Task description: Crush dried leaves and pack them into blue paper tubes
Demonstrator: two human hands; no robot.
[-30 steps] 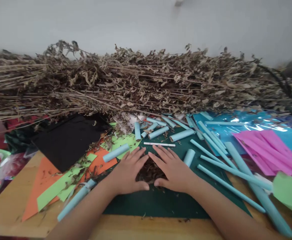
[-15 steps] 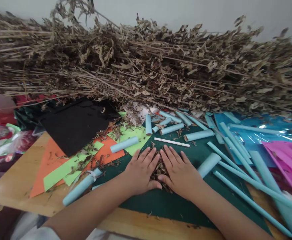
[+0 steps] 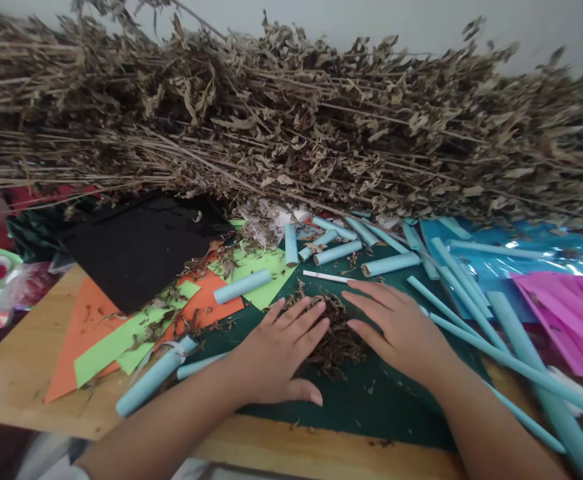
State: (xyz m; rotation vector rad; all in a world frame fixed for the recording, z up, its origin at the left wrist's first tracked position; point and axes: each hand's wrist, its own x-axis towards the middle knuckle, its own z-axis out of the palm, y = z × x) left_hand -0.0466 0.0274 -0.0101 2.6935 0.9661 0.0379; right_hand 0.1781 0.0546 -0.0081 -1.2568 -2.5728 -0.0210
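Observation:
A small heap of crumbled dry leaves (image 3: pixel 338 340) lies on a dark green sheet (image 3: pixel 371 407) between my two hands. My left hand (image 3: pixel 284 353) is at the heap's left edge, fingers spread and palm down, holding nothing. On the other side, my right hand (image 3: pixel 401 330) hovers or rests with its fingers apart, also holding nothing. A thin white stick (image 3: pixel 326 276) lies behind the heap, and its right end is covered by my right fingers. Several light blue paper rolls (image 3: pixel 391 264) lie behind and to the right of the hands.
A large bundle of dried leafy stems (image 3: pixel 271 120) spans the back. To the left lie a black sheet (image 3: pixel 146 247) and orange paper (image 3: pixel 91 313). Blue film (image 3: pixel 536 263) and pink paper (image 3: pixel 566 320) are at the right. The wooden table edge (image 3: pixel 271 443) runs along the front.
My hands have moved apart, the right one going rightward, and the leaf heap between them is now uncovered. The view has shifted slightly.

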